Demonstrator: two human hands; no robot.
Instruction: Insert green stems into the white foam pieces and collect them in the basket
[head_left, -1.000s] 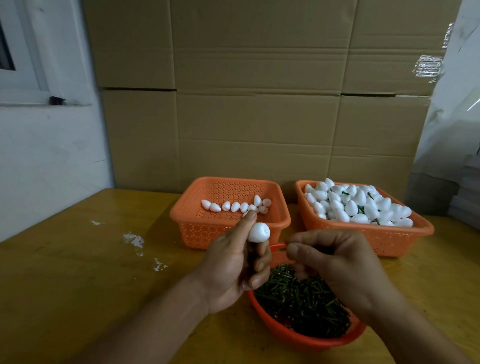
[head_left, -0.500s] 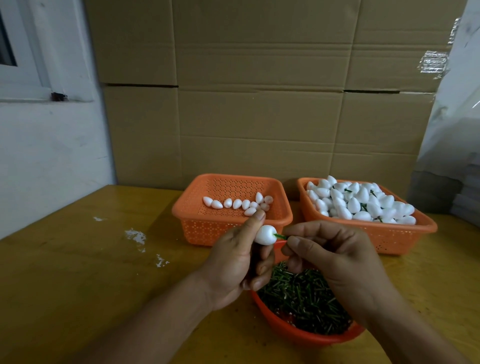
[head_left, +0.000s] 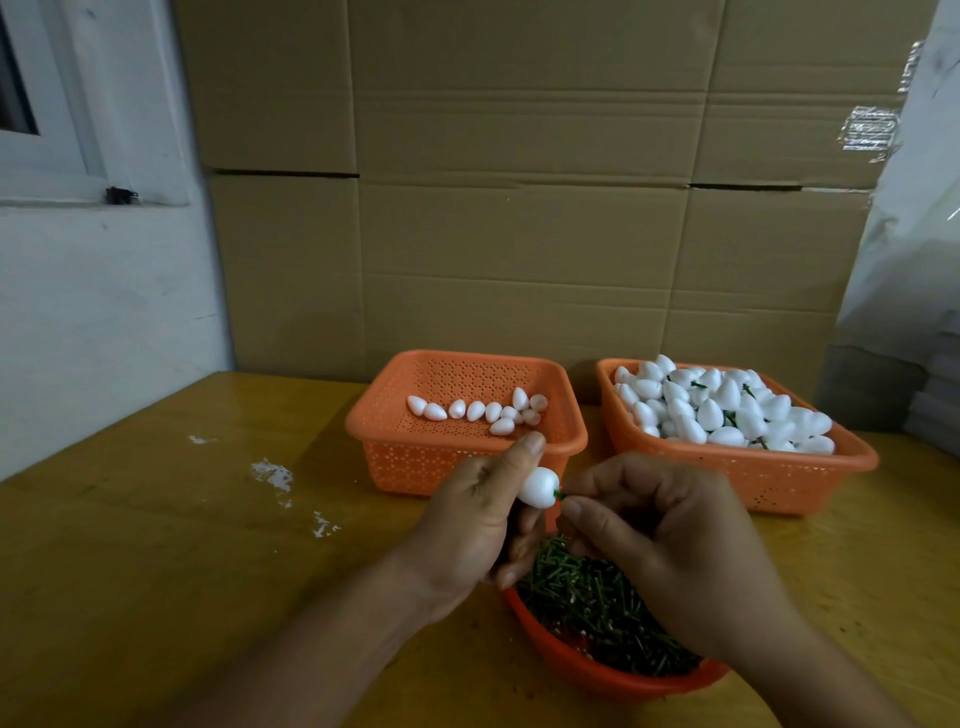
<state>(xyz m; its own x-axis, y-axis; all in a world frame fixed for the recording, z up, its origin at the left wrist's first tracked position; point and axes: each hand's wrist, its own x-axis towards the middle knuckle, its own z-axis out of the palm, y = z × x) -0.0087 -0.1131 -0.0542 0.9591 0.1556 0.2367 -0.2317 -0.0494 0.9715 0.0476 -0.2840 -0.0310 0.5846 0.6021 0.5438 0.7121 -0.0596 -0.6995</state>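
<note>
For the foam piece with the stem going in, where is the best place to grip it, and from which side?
Grip the foam piece round its wide, rounded body, from the left, as the left hand does. Its narrow end faces right, where the right hand pinches the green stem, so that end probably needs to stay free.

Cardboard boxes (head_left: 519, 208), white wall (head_left: 104, 312), wooden table (head_left: 156, 545)

baskets (head_left: 470, 457) orange, perforated | foam pieces (head_left: 727, 410) white | stems (head_left: 597, 603) green | table (head_left: 156, 545) yellow-brown
</note>
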